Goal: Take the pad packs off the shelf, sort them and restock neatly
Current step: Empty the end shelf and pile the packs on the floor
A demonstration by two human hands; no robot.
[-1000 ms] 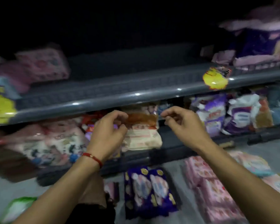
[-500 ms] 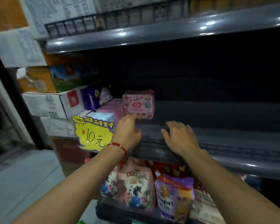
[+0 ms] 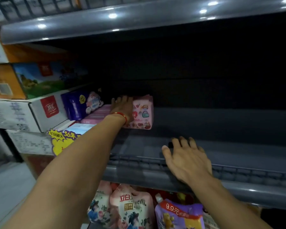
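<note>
1. Our left hand (image 3: 122,109) gripped the top of a pink pad pack (image 3: 143,112) standing deep on the shelf (image 3: 221,128).
2. Our right hand (image 3: 186,158) lay open, empty, on the shelf's front.
3. Purple packs (image 3: 82,104) remained left; most shelf space looked bare, awaiting restocking.

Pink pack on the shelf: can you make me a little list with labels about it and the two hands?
pink pack: upright on the dark shelf, far back on its left part
left hand: laid over the pack's left side and top; grip not clearly closed
right hand: open, fingers spread, at the shelf's front edge, holding nothing
beside the pack: purple pack to the left
shelf below: pouches
</note>
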